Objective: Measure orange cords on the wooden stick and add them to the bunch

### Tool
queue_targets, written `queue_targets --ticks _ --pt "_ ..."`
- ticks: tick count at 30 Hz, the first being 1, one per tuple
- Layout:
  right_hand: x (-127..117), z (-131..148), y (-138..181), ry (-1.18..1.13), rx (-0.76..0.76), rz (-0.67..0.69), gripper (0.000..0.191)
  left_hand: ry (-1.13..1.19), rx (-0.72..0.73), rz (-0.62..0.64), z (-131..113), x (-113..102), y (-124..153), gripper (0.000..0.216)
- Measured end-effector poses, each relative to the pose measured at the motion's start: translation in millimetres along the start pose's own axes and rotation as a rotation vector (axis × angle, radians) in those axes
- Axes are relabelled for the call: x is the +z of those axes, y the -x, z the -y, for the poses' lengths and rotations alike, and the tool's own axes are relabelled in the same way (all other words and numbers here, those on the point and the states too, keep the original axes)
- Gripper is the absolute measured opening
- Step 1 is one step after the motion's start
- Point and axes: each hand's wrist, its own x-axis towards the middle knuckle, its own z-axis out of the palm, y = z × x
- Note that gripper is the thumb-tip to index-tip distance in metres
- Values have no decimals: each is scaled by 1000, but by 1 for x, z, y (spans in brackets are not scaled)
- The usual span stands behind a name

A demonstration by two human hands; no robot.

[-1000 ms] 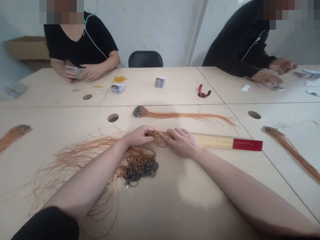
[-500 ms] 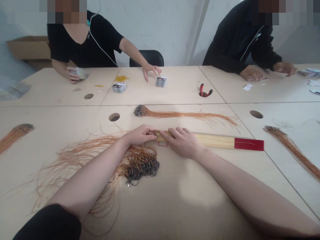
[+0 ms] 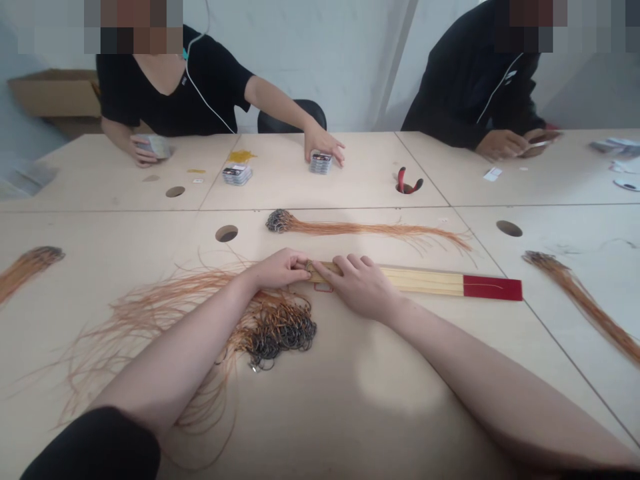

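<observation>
A long, flat, pale-yellow strip [image 3: 425,280] with a red end and thin lines along its length lies on the table. My left hand [image 3: 283,269] is closed in a pinch at its left end; thumb and index finger meet there. Across the strip just to the right rests my right hand [image 3: 363,283], its index finger reaching the pinched end and its other fingers curled over the far edge. Its thumb is hidden. A loose pile of orange cords [image 3: 150,303] with dark looped ends [image 3: 283,333] spreads beneath and beside my left forearm. A small red-outlined tag [image 3: 323,287] shows below the strip.
Bundles of orange cords lie behind my hands [image 3: 350,229], at left [image 3: 25,270] and at right [image 3: 580,300]. Red-handled pliers [image 3: 401,179] stand in a table hole. Across the table, one person's hand [image 3: 323,141] touches stacked clear boxes [image 3: 321,164]; another person handles a small object.
My hands stay at the strip's left end with barely any shift. The co-worker's hand has moved right onto the stacked boxes. The other co-worker's hands have come together around a small object.
</observation>
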Motion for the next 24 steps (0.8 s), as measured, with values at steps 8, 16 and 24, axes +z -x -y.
queue_targets --ticks 8,16,24 --pt "1 1 1 -16 24 -30 52 15 -8 -8 0 -1 0 20" --pt "0 0 1 -41 -1 -30 49 39 -15 2 1 -1 1 21" --pt "0 1 -1 -25 28 15 51 124 -29 44 3 0 -1 23"
